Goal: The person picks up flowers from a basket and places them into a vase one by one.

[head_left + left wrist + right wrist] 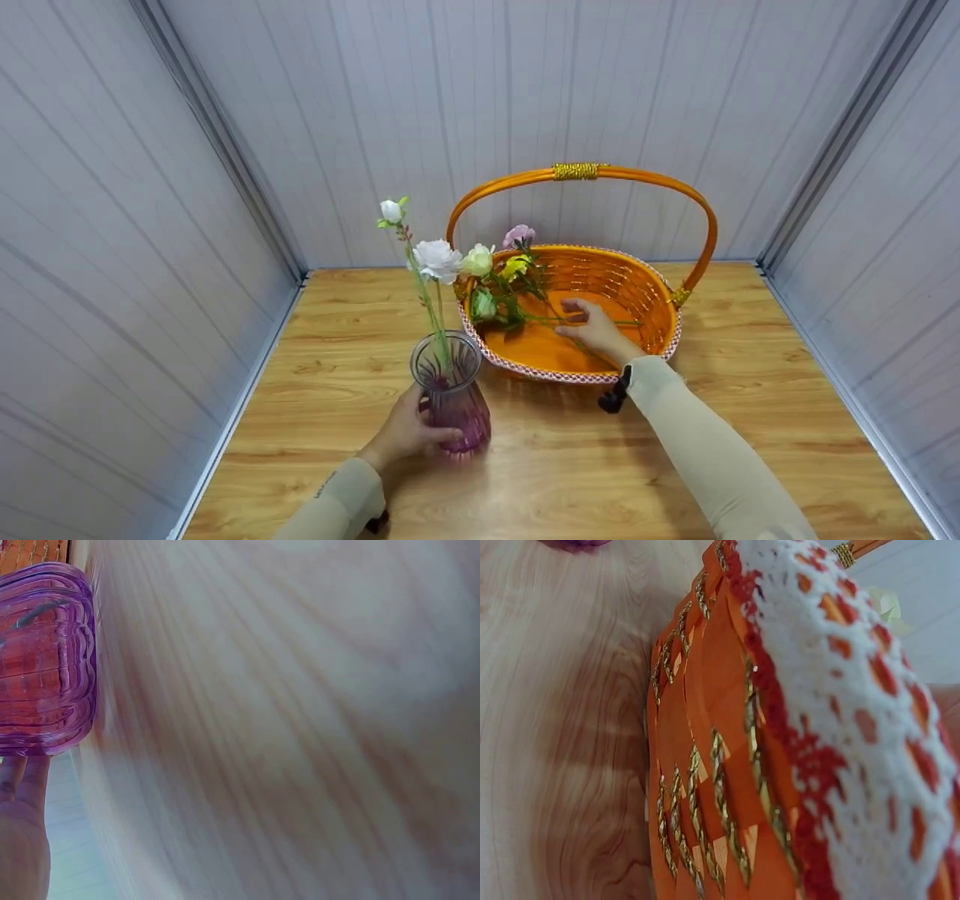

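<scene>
1. Head view, left of the basket [540, 373] and nearer the person: the left hand [412, 433] is curved around the vase [474, 416], fingers behind it and thumb across its front, gripping its lower body.
2. Just beside the basket's near-left rim, that vase has its mouth upward over the wooden surface [360, 322]. A white rose [437, 260] and a white bud [391, 211] rise from it, leaning left, away from the basket.
3. At the basket's left end four blooms cluster: a cream rose [478, 260], a green bloom [484, 304], a yellow bloom [515, 267] and a lilac bloom [519, 236], the last showing above the far rim.
4. Across the basket floor their stems trail rightward; one runs nearly straight across, another slants toward the near-right rim. Blooms thus point toward the vase side, stem ends toward the right.
5. Over the basket's middle, the right hand [592, 330], much the nearer to those stems, has thumb and fingers parted and loosely bent, apparently holding nothing; whether it touches a stem cannot be told.
</scene>
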The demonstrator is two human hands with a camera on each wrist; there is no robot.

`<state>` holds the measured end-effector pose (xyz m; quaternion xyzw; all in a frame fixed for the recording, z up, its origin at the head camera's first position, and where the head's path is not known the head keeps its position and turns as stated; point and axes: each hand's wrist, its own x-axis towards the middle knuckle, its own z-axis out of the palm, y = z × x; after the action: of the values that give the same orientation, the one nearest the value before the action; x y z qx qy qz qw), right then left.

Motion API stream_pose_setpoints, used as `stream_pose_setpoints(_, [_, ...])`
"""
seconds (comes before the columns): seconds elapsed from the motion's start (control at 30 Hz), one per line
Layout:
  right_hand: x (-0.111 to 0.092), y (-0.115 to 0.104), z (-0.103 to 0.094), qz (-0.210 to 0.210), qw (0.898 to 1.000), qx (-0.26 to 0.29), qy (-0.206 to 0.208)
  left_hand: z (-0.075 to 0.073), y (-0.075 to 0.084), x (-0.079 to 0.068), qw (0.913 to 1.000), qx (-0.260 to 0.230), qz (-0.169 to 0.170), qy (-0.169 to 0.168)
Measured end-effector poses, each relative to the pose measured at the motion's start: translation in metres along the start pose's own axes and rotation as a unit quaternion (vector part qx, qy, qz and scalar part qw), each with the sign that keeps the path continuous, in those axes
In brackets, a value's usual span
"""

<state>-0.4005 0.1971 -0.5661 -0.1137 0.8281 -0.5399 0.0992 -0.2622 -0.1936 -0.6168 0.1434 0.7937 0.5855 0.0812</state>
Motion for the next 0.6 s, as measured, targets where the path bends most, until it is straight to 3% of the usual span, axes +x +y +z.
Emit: stream_pose_setpoints(0.6, [0.0, 0.0018, 0.0051, 0.036, 0.996, -0.021, -0.08, -0.0016, 0.001, -0.0005, 0.9997, 0.024, -0.007, -0.001])
